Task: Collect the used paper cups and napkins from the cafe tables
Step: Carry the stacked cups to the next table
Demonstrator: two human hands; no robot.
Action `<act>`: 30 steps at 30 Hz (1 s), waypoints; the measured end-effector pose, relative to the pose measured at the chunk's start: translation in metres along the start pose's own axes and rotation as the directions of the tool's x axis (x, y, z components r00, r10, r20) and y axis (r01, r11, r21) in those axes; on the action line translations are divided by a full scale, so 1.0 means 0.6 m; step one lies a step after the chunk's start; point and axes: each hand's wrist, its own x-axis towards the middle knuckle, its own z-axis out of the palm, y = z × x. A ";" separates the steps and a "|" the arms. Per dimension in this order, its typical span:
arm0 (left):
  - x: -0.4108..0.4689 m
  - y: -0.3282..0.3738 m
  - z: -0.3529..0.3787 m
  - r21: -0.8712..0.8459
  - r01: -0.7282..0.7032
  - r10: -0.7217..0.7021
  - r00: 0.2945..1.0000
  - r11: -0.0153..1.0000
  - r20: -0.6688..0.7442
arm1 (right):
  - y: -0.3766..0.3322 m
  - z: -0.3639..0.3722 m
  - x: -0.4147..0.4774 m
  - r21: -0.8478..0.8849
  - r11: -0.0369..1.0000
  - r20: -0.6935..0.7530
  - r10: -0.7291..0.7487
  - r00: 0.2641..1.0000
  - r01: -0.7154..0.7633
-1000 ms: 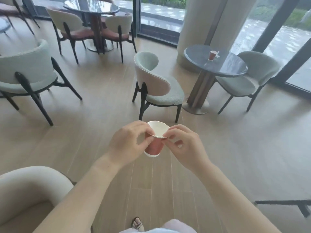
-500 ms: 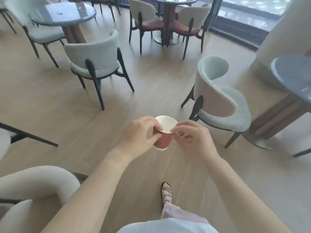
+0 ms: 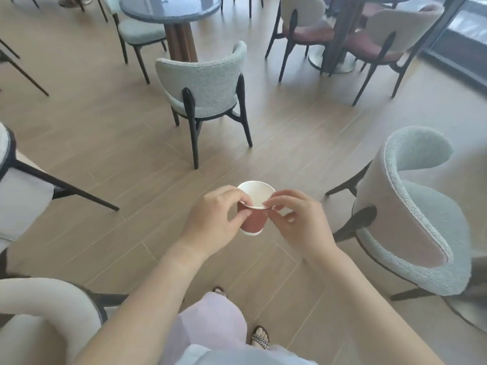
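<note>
A red paper cup [image 3: 253,219] with a white inside and white base is held in front of me above the wooden floor, its mouth tilted away. My left hand [image 3: 214,219] grips the cup's left side, thumb on the red wall and fingers at the rim. My right hand [image 3: 300,221] pinches the rim on the right side with fingertips. The cup's inside looks empty. No napkin shows in view.
A grey-green chair [image 3: 208,90] stands straight ahead, with a round dark table [image 3: 168,9] behind it. Another chair [image 3: 416,206] is close on my right. A cream chair [image 3: 42,306] sits at lower left. Red-seated chairs [image 3: 374,46] surround a table at upper right.
The view has swung left: the table with a red cup and the pillar have left the frame, and the grey-green chair and round table now stand ahead. Both hands keep holding the cup.
</note>
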 end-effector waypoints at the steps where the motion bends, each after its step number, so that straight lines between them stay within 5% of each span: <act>1: 0.019 -0.018 -0.009 0.009 0.019 -0.019 1.000 1.000 -0.009 | 0.004 0.015 0.030 0.004 1.000 0.022 -0.010 1.000 0.010; 30: 0.730 -0.642 -0.465 0.177 0.172 -0.117 0.952 0.969 -0.282 | -0.073 0.553 1.043 0.242 0.943 0.158 -0.273 0.949 0.231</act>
